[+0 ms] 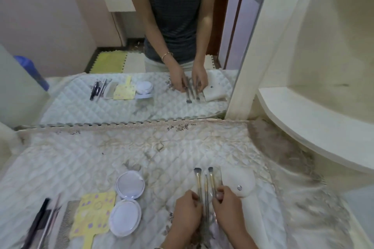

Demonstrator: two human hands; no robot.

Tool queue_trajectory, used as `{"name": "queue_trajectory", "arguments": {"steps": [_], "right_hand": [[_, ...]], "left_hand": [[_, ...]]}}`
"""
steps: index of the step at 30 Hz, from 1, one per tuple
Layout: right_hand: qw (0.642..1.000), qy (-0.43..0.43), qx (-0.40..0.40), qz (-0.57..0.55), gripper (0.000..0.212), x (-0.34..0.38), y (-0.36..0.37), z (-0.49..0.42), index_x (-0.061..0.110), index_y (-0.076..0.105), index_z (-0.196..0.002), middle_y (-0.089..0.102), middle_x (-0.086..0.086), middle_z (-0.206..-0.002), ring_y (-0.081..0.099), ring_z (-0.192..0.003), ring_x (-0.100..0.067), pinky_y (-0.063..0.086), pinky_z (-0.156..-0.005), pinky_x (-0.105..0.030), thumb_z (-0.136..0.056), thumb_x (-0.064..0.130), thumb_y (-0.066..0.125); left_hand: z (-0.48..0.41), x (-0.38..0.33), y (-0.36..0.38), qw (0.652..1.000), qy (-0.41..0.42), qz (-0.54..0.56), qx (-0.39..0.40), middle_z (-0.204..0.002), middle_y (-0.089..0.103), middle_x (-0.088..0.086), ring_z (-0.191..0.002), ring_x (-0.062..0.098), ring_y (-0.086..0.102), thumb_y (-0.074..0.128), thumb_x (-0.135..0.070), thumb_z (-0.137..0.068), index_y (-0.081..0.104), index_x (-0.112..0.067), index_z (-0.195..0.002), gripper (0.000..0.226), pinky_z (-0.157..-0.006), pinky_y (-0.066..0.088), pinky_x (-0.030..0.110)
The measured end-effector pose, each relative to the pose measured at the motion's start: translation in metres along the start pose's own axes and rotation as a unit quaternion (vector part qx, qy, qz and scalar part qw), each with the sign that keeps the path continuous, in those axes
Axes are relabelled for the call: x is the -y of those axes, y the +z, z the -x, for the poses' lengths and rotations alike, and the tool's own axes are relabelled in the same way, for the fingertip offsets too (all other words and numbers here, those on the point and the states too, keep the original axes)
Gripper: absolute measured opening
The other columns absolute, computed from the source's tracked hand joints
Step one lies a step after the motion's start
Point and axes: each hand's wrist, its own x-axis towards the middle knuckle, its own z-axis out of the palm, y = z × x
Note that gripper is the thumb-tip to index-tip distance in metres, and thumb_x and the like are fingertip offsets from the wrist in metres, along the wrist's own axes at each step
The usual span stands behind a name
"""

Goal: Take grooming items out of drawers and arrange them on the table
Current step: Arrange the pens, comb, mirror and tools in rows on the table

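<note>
Three makeup brushes lie side by side on the quilted table cover, bristles pointing toward the mirror. My left hand pinches the left brush's handle. My right hand pinches the right brush's handle. A white pouch with a snap button lies just right of my right hand. An open round compact sits left of the brushes. Further left lie a yellow patterned hand mirror, a comb and some dark pencils and thin tools.
A large mirror stands at the table's back edge and reflects the person and the items. A curved white shelf juts out at the right. The table cover's frilled edge runs along the mirror base.
</note>
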Motion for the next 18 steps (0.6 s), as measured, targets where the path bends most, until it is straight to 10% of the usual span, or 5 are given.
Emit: {"name": "queue_trajectory", "arguments": {"steps": [10, 15, 18], "right_hand": [[0.992, -0.07, 0.104, -0.027, 0.034, 0.037, 0.046, 0.031, 0.038, 0.045, -0.065, 0.055, 0.01, -0.066, 0.054, -0.066, -0.008, 0.042, -0.065, -0.018, -0.078, 0.011, 0.062], [0.987, -0.059, 0.146, 0.006, 0.022, 0.04, 0.077, 0.047, 0.032, 0.048, -0.074, 0.054, 0.013, -0.064, 0.056, -0.074, -0.01, 0.038, -0.064, -0.014, -0.076, 0.017, 0.065], [0.989, -0.063, 0.135, 0.002, 0.033, 0.04, 0.08, 0.051, 0.036, 0.043, -0.067, 0.054, 0.01, -0.063, 0.055, -0.069, -0.011, 0.038, -0.059, -0.01, -0.075, 0.015, 0.066]], "left_hand": [[0.034, 0.073, -0.075, 0.998, -0.016, -0.014, -0.052, -0.057, 0.05, -0.015, -0.052, -0.004, 0.051, 0.06, -0.013, -0.082, 0.042, -0.036, -0.059, 0.038, -0.056, 0.036, -0.002], [0.045, 0.095, -0.084, 0.992, 0.027, -0.086, -0.086, -0.071, 0.049, -0.011, -0.071, 0.006, 0.056, 0.049, -0.021, -0.088, 0.054, -0.028, -0.092, 0.01, -0.074, 0.043, 0.018], [0.044, 0.106, -0.079, 0.965, 0.115, -0.198, -0.128, -0.084, 0.049, -0.006, -0.069, 0.016, 0.059, 0.044, -0.016, -0.072, 0.054, -0.024, -0.091, 0.022, -0.051, 0.045, 0.024]]}}
